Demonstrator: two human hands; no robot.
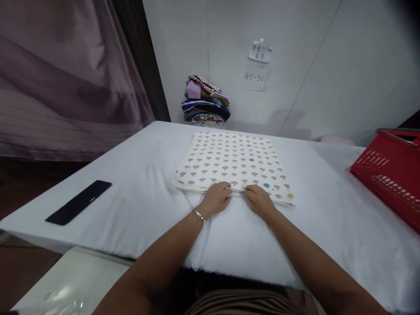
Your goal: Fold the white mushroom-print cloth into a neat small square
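Observation:
A folded white cloth (pixel 229 157), printed with grey and coloured mushrooms, lies flat on the white-covered table (pixel 157 218). Its layers show along the near edge. My left hand (pixel 216 197), with a silver bracelet at the wrist, pinches that edge near its middle, fingers curled over the top. Just to the right, my right hand (pixel 259 200) grips the same edge in the same way. A small gap separates the two hands. Both thumbs are partly hidden at the cloth's edge.
A black flat phone-like slab (pixel 79 202) lies at the table's left. Behind the far edge rises a stack of folded fabrics (pixel 206 103) against the wall. A red plastic basket (pixel 390 170) stands on the right. Paper notes (pixel 259 51) hang on the wall; a mauve curtain (pixel 65 78) hangs left.

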